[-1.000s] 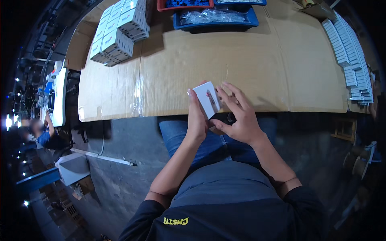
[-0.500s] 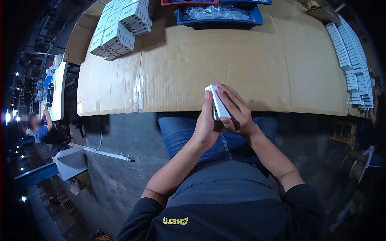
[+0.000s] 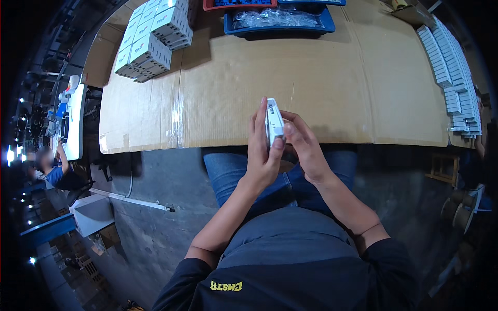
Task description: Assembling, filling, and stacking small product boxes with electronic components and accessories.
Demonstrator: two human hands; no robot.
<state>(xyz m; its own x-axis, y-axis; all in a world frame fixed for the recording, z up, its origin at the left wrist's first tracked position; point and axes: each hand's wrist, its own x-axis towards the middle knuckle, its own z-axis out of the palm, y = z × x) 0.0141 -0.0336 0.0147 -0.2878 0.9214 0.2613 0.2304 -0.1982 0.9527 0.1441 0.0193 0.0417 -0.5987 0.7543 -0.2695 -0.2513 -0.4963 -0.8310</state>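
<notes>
Left hand [image 3: 263,158]: I'm grasping the slim white box [image 3: 274,123], thumb at its near end | right hand [image 3: 313,156]: curled beside it; can't tell whether gripping | box: by the bench's [image 3: 228,98] near edge | care: I'd press lightly, evenly, sparing corners.

From here I see dark lettering [image 3: 272,108] on the box [image 3: 276,124] over the table's [image 3: 259,72] near edge, yellow lettering [image 3: 226,285] on the shirt [image 3: 311,282] before it, small print [image 3: 140,48] on cartons [image 3: 150,51] at its far left.
</notes>
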